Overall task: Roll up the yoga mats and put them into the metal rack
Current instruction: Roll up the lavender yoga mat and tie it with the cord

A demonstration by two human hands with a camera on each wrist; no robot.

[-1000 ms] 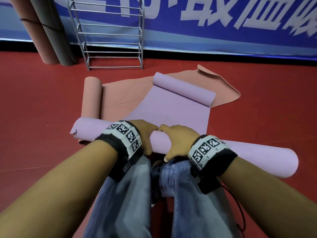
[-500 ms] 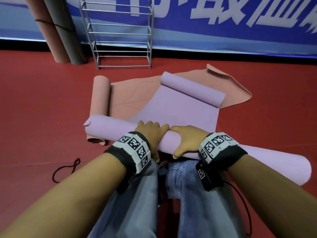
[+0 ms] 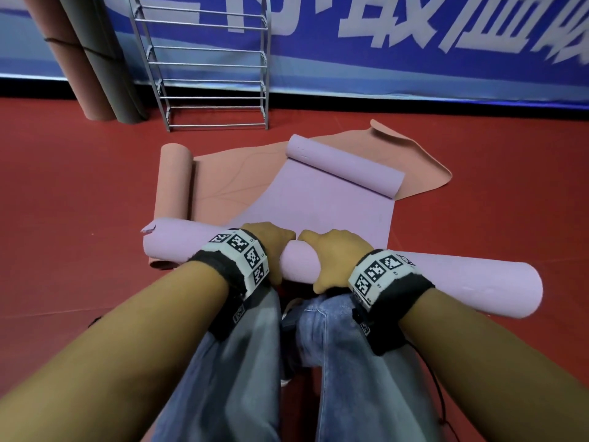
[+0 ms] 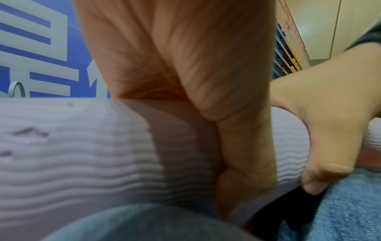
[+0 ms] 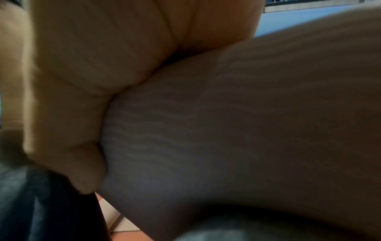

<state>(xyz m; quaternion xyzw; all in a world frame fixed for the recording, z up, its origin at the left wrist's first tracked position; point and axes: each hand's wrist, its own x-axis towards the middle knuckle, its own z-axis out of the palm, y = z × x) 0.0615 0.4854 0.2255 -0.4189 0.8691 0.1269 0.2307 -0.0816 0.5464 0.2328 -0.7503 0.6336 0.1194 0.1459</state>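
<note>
A lilac yoga mat (image 3: 318,212) lies on the red floor, rolled at both ends. Its near roll (image 3: 446,282) runs across my knees. My left hand (image 3: 271,244) and my right hand (image 3: 334,256) sit side by side on the middle of that roll, fingers curled over the top and thumbs underneath. The left wrist view shows my left hand (image 4: 237,146) against the ribbed lilac roll (image 4: 72,154); in the right wrist view my right hand (image 5: 82,97) grips the same roll (image 5: 247,130). A pink mat (image 3: 223,180) lies beneath, with its left end rolled (image 3: 173,183). The metal rack (image 3: 210,68) leans at the wall.
Two rolled mats, one pink (image 3: 67,59) and one grey (image 3: 105,59), stand upright against the blue banner wall to the left of the rack. The pink mat's far right corner (image 3: 382,129) curls up. My jeans-clad knees (image 3: 242,362) are just under the roll.
The near lilac roll has moved forward over the flat mat under both hands, so the flat stretch between the two rolls is shorter. My view has come closer to the rack.
</note>
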